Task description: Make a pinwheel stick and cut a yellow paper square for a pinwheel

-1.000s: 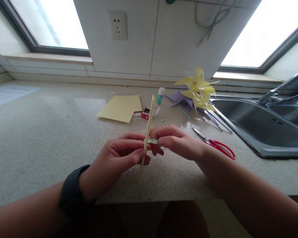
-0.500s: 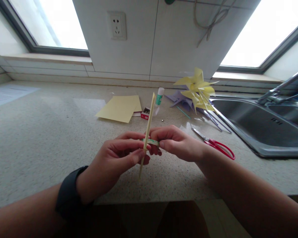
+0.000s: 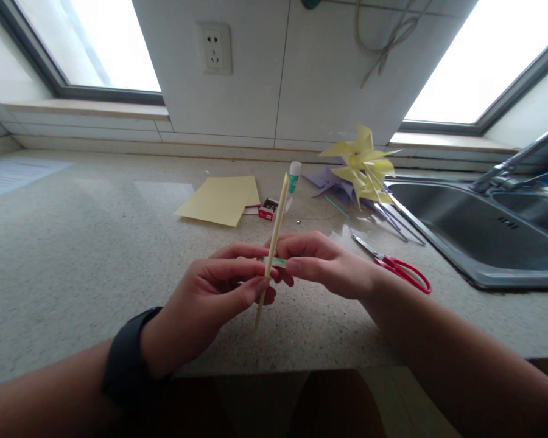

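Observation:
My left hand [image 3: 223, 286], a dark band on its wrist, pinches a thin rolled stick of yellow paper [image 3: 276, 234] between thumb and fingers. The stick stands nearly upright, tilted a little to the right, over the counter. My right hand [image 3: 317, 261] is closed around a small roll of tape [image 3: 279, 262] with a pale, green-printed inner side, just behind the stick. The fingertips of both hands meet there, and they hide much of the roll. Red-handled scissors [image 3: 390, 264] lie to the right of my right hand.
Yellow paper sheets [image 3: 219, 198], a small red box [image 3: 267, 209] and a glue stick [image 3: 295, 176] are at the back. Yellow and purple pinwheels [image 3: 360, 161] lie beside the steel sink [image 3: 456, 243]. A printed sheet [image 3: 22, 173] is at the far left.
The tape roll has turned slightly, and less of its edge shows beside my right thumb. The stick's top has shifted slightly right. My left hand stays nearly still.

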`<state>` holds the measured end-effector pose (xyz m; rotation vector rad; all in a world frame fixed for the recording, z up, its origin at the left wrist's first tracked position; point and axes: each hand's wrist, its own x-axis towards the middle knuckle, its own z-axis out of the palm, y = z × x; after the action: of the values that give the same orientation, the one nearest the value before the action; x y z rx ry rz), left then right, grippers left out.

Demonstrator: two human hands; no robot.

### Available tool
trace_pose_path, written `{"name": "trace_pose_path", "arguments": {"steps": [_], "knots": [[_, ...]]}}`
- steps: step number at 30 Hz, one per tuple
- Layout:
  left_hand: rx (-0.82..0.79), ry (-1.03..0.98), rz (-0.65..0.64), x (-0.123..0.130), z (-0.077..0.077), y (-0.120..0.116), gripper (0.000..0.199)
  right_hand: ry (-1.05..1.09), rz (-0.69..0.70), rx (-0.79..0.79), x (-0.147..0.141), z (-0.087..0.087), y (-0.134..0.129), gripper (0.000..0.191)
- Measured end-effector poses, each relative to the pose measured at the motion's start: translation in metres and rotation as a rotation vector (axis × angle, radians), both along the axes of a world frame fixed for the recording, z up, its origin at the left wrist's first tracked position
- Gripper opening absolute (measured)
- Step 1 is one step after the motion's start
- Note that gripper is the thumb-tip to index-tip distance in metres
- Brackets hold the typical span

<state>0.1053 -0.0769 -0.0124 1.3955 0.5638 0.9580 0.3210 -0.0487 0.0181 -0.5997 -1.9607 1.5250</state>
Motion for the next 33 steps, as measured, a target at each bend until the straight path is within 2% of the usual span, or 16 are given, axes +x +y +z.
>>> {"name": "trace_pose_path", "arguments": {"steps": [3, 10, 19, 27, 33], "knots": [[-0.004, -0.002, 0.025, 0.0011, 0.0006, -0.0013, 0.019, -0.011, -0.013, 0.005, -0.0007, -0.0008, 0.0001, 0.024], [-0.060, -0.021, 0.086, 0.0022, 0.0011, -0.0002, 0.016, 0.016, -0.053, 0.104, 0.0007, 0.0005, 0.0012, 0.011], [-0.062, -0.040, 0.073, 0.0030, -0.0040, 0.0004, 0.016, 0.095, -0.081, 0.031, -0.0039, -0.0025, -0.0011, 0.013], [-0.040, -0.041, 0.065, 0.0027, -0.0039, -0.0018, 0.017, 0.028, -0.121, -0.019, -0.0023, -0.0037, -0.0023, 0.009], [-0.008, 0.019, 0.050, 0.0010, -0.0029, -0.0013, 0.018, -0.016, -0.099, -0.019, -0.0027, -0.0027, -0.0013, 0.008]]}}
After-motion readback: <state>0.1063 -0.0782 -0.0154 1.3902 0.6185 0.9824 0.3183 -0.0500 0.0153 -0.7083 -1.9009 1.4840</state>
